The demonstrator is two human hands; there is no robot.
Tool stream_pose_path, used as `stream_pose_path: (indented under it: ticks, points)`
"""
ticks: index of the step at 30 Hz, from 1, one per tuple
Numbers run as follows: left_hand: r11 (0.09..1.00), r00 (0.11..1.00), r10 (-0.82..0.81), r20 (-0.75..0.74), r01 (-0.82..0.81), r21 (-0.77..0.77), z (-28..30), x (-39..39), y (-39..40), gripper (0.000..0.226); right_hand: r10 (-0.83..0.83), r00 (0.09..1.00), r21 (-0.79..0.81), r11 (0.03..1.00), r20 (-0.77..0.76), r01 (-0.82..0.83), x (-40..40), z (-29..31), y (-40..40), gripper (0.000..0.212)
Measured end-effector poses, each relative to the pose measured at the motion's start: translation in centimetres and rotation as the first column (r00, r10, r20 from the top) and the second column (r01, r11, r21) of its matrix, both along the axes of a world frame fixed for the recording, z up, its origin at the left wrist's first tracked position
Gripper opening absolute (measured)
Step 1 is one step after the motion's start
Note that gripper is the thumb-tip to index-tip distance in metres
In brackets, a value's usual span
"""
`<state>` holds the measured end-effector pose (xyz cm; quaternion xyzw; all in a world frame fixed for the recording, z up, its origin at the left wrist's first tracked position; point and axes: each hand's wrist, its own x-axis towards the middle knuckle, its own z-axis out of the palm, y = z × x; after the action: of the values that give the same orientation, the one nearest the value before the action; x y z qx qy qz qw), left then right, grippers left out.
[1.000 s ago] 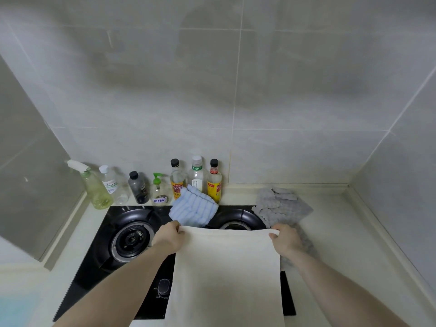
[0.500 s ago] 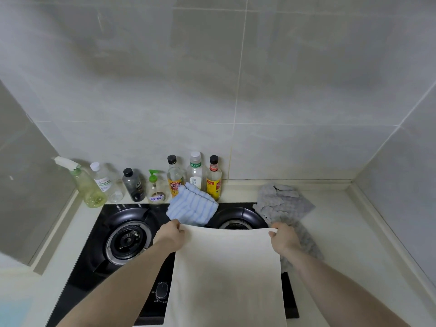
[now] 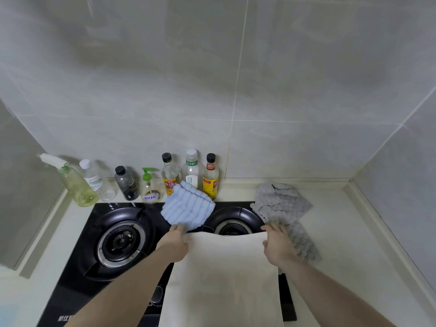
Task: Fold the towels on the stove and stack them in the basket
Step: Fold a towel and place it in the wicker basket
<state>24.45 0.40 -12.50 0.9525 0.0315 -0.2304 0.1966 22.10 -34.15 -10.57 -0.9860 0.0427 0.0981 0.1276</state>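
**Cream towel held by its far corners over the stove**

Left hand [image 3: 175, 244] pinching the far left corner of the cream towel [image 3: 224, 279], fingers curled round the edge. Right hand [image 3: 278, 247] gripping the far right corner likewise, thumb on top. Far edge sagging slightly between the two grips, just short of the right burner [image 3: 232, 226].

Long axis running from the hands back toward the body, near end off the bottom of the view. Judged next: a fold along that axis, far edge brought toward the near one, both hands placed evenly for it, neither nearer.

Beyond the left fingers, touching or nearly so: blue striped towel [image 3: 187, 208], bunched between the burners. Just beside the right hand, partly under it: grey textured towel [image 3: 282, 205], spilling off the stove [image 3: 77, 256] onto the counter [image 3: 342, 232]. Both unfolded. Basket not in view.

Along the wall, a row of bottles [image 3: 191, 173]. Chinese characters on several labels, mostly too small to read; blue lettering on the pump bottle [image 3: 149, 185]; white characters at the stove's front edge, cut off.
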Motion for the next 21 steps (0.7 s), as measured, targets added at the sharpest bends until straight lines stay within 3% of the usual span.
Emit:
stream_pose_path:
  ticks: [6,14,17,21]
  points:
    - [0.973,0.976,-0.215,0.014,0.213,0.09,0.3,1.0,-1.4,0.063,0.188,0.982,-0.139,0.972,-0.033,-0.191,0.9,0.1,1.2,0.052]
    - [0.969,0.966,-0.222,-0.135,0.234,0.077,-0.2,1.4,-2.7,0.069,0.162,0.958,-0.15,0.968,-0.236,-0.2,1.6,-0.9,2.0,0.045]
    - [0.973,0.971,-0.219,-0.097,0.224,0.053,-0.1,1.6,-2.8,0.06,0.155,0.958,-0.171,0.965,-0.239,-0.199,1.5,-1.2,1.9,0.045]
    - [0.966,0.971,-0.237,-0.03,0.238,0.098,0.7,1.6,-2.6,0.031,0.146,0.968,-0.182,0.966,-0.202,-0.184,1.8,-0.9,1.7,0.041]
